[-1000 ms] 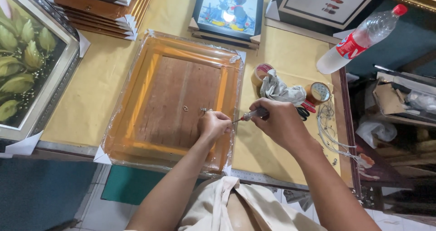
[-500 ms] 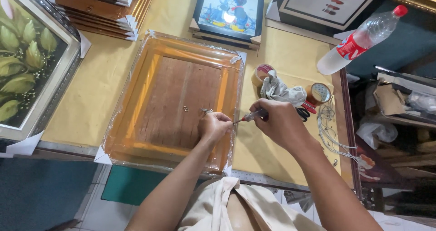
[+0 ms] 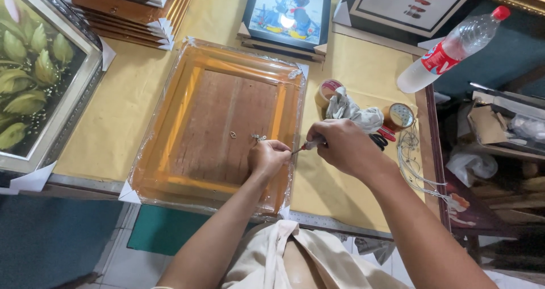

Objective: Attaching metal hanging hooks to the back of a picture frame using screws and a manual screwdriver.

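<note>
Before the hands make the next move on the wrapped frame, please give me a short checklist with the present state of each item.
1. Right hand grips the small tool: ok.
2. Left hand rests on the wrapped frame beside the tool tip: ok.
3. Frame lies flat, back side up, on the yellow table: ok.
4. Tool tip seated on the small metal fitting: cannot tell.
5. Left fingers out of the tip's path: cannot tell, they are very close.
6. Plastic bottle lies apart from the frame: ok.

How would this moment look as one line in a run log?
left hand: on wrapped frame, beside small hanger | right hand: holds screwdriver | nearby: tape rolls, rag, bottle
</note>
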